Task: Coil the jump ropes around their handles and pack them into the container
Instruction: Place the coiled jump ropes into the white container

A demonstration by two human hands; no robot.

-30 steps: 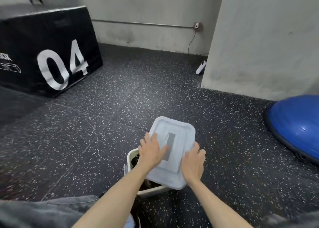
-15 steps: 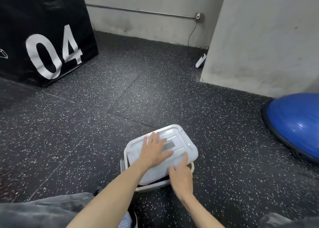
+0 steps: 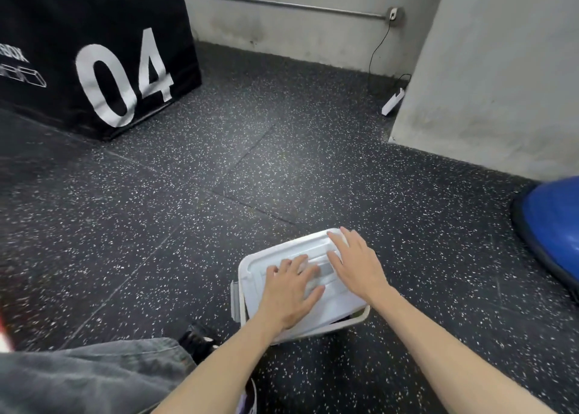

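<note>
container lid (image 3: pixel 283 257): thin white moulded plastic, judged light and a bit flexible, with a smooth and probably slippery top. it should bow under a push in the middle, so pressure looks best placed along the edges and corners, over the rim. for lifting the box, the flat tab on its left side looks like the place to take hold.

left hand (image 3: pixel 289 291): fingers spread, flat on the near-left part of the lid, gripping nothing. right hand (image 3: pixel 355 264): fingers straight, flat over the far-right part and reaching the far corner, also gripping nothing.

container (image 3: pixel 347 321): cream-white rectangular tub on the speckled rubber floor (image 3: pixel 188 194), just in front of the person's knee. the lid sits slightly skewed; the near-right rim shows with a dark gap beneath, so judged not seated there. jump ropes not visible; contents are hidden under the lid.

surroundings: black box marked 04 (image 3: pixel 94 53) at far left, blue dome (image 3: pixel 554 225) at right.
</note>
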